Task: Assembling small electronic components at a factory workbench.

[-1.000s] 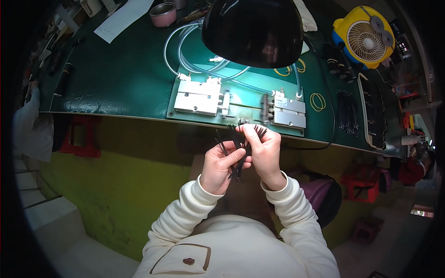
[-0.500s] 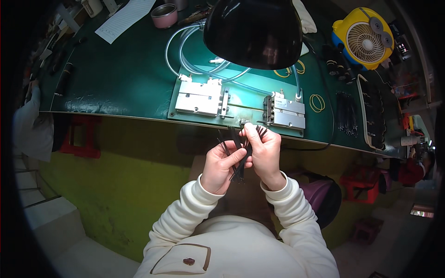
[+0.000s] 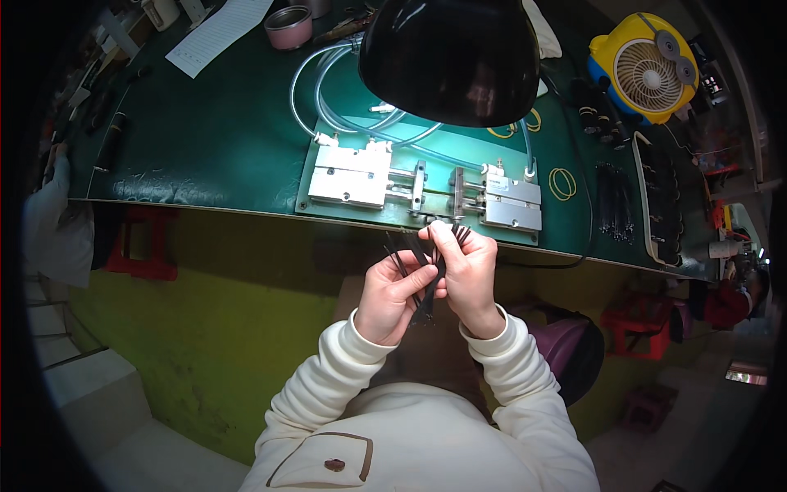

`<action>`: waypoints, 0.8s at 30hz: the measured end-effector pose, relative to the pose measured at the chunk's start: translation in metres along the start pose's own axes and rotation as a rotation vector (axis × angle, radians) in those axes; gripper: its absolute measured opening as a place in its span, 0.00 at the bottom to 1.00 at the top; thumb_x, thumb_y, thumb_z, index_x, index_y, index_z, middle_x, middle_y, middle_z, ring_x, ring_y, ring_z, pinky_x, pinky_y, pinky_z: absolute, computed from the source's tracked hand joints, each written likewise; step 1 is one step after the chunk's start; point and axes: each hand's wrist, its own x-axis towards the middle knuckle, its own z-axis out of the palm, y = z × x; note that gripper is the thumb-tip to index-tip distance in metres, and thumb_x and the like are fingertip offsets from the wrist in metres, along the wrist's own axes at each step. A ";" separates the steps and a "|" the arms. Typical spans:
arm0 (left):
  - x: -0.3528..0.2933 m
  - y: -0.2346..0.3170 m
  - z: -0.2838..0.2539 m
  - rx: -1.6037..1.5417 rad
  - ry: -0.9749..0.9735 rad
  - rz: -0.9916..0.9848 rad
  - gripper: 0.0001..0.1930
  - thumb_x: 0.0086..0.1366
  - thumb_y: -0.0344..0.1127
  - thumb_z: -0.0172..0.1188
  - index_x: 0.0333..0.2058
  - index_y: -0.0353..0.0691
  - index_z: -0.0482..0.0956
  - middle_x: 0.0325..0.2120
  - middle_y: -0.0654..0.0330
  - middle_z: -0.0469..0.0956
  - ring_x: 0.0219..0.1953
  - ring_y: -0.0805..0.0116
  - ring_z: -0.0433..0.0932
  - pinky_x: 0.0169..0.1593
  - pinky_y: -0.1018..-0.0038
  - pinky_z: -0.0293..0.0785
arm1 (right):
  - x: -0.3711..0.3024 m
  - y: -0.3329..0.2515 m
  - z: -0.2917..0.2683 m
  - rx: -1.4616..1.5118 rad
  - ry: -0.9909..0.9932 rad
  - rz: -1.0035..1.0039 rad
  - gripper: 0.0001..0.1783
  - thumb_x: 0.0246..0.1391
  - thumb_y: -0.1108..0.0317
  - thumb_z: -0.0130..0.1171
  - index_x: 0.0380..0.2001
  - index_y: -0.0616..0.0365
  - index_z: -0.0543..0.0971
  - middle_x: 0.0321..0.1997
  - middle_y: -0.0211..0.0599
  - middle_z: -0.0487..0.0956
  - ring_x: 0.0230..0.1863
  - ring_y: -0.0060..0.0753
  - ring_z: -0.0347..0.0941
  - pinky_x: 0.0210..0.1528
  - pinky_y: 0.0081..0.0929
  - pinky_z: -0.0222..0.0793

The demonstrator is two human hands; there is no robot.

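Note:
Both hands are together just below the bench's front edge. My left hand (image 3: 387,293) is closed around a bunch of thin black wires (image 3: 427,308), which fan out above and below its fingers. More black wire ends (image 3: 465,234) stick up behind the thumb of my right hand (image 3: 473,275), also closed. That thumb and forefinger pinch at the front of a clamping fixture; what lies between the fingertips is hidden. The fixture has a left silver cylinder block (image 3: 348,175) and a right one (image 3: 513,203), with the left jaw plate (image 3: 419,184) and right jaw plate (image 3: 457,190) extended toward each other.
A black lamp shade (image 3: 449,61) hangs low over the fixture. Clear air hoses (image 3: 318,90) loop behind it. To the right lie yellow rings (image 3: 562,184), a bundle of black wires (image 3: 615,203), a white-rimmed tray (image 3: 645,205) and a yellow fan (image 3: 648,70). Red stools stand below.
The two jaw plates have slid inward from their blocks, exposing the rods and narrowing the gap between them. My hands stay almost in place with the wires.

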 end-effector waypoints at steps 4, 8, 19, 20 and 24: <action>0.002 0.001 -0.001 -0.002 -0.029 0.005 0.05 0.55 0.23 0.51 0.32 0.32 0.70 0.26 0.58 0.74 0.27 0.71 0.75 0.33 0.76 0.74 | 0.001 0.002 0.000 0.003 0.015 0.006 0.12 0.50 0.68 0.50 0.19 0.64 0.75 0.10 0.25 0.69 0.08 0.08 0.56 0.08 0.08 0.47; 0.000 0.001 -0.001 0.006 -0.017 -0.001 0.05 0.55 0.23 0.51 0.32 0.32 0.71 0.26 0.58 0.74 0.27 0.71 0.74 0.32 0.78 0.74 | 0.000 0.003 -0.001 0.025 -0.001 -0.027 0.12 0.50 0.67 0.51 0.20 0.64 0.75 0.10 0.26 0.69 0.07 0.09 0.57 0.07 0.09 0.49; -0.003 0.001 -0.001 0.046 0.017 -0.011 0.05 0.55 0.24 0.52 0.32 0.33 0.71 0.25 0.58 0.74 0.25 0.72 0.74 0.30 0.79 0.74 | -0.005 -0.003 0.001 -0.002 -0.029 -0.033 0.12 0.51 0.66 0.50 0.23 0.64 0.76 0.11 0.26 0.68 0.07 0.12 0.59 0.06 0.12 0.53; -0.003 0.000 0.000 0.057 0.036 -0.006 0.05 0.55 0.24 0.51 0.32 0.33 0.71 0.24 0.59 0.74 0.24 0.72 0.74 0.29 0.80 0.73 | -0.004 -0.001 0.001 0.002 -0.025 -0.032 0.12 0.51 0.66 0.50 0.24 0.64 0.76 0.11 0.26 0.68 0.07 0.12 0.59 0.06 0.12 0.53; -0.002 0.000 0.002 0.071 0.066 0.001 0.04 0.55 0.24 0.51 0.31 0.34 0.70 0.24 0.60 0.73 0.22 0.74 0.73 0.27 0.81 0.72 | -0.001 0.001 0.000 0.007 -0.015 -0.032 0.12 0.51 0.67 0.50 0.24 0.64 0.76 0.11 0.26 0.68 0.07 0.12 0.59 0.06 0.11 0.53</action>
